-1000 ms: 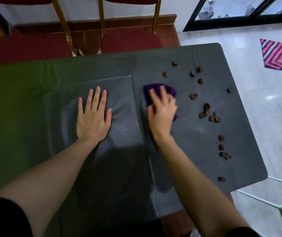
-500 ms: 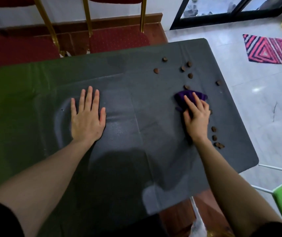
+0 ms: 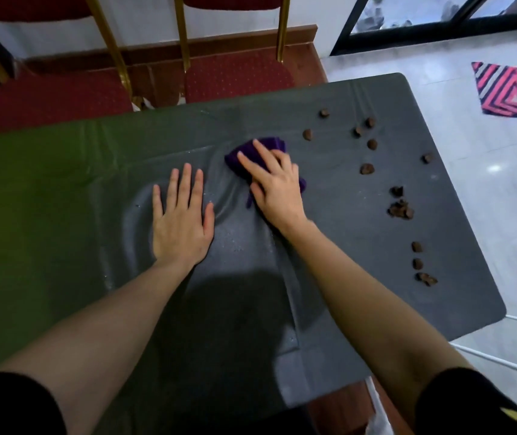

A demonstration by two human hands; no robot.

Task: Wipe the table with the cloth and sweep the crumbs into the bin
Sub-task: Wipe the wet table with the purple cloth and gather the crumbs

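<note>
Tabletop [image 3: 360, 246], dark cover, rippled near the left hand. Left hand [image 3: 181, 221]: flat on the tabletop, fingers straight and slightly spread. Right hand [image 3: 274, 183]: just right of the left hand, fingers extended, pressing a purple cloth [image 3: 244, 155] down. Brown crumbs [image 3: 401, 210]: scattered right of the cloth, apart from it.

I note two red chairs [image 3: 238, 78] with gold frames beyond the far edge; striped pink mat [image 3: 514, 91] on pale floor tiles [image 3: 486, 171]; dark-framed glass door [image 3: 439, 17].

purple cloth [image 3: 240, 156] bunched, brown crumbs [image 3: 400, 210] scattered rightward
</note>
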